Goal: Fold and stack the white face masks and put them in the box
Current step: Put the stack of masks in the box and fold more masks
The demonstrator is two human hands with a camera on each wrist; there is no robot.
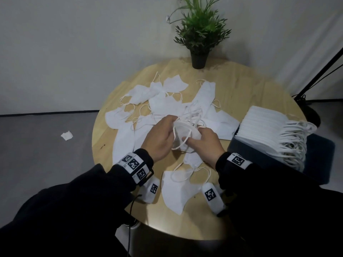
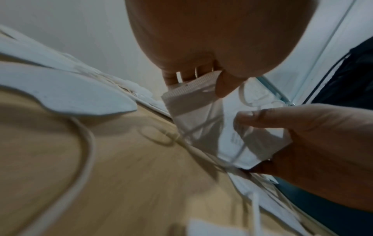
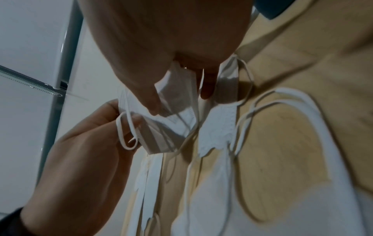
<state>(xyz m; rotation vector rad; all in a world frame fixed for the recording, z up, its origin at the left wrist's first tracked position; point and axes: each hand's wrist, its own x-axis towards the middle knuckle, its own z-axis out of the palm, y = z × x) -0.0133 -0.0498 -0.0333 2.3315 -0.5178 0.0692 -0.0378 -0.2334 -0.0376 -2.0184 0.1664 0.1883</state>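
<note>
Both hands hold one small stack of folded white masks (image 1: pixel 182 133) just above the middle of the round wooden table (image 1: pixel 241 93). My left hand (image 1: pixel 163 138) grips its far end (image 2: pixel 191 89) between thumb and fingers. My right hand (image 1: pixel 204 141) pinches the near end (image 3: pixel 173 102), ear loops dangling around the fingers. Several loose white masks (image 1: pixel 167 101) lie spread over the table. A dark box (image 1: pixel 239 145) at the right edge holds a tall row of stacked masks (image 1: pixel 263 127) with loops hanging out.
A potted green plant (image 1: pixel 200 34) stands at the table's far edge. A black stand's legs (image 1: pixel 319 75) rise at the right beyond the box. A scrap of white material (image 1: pixel 66 135) lies on the grey floor to the left.
</note>
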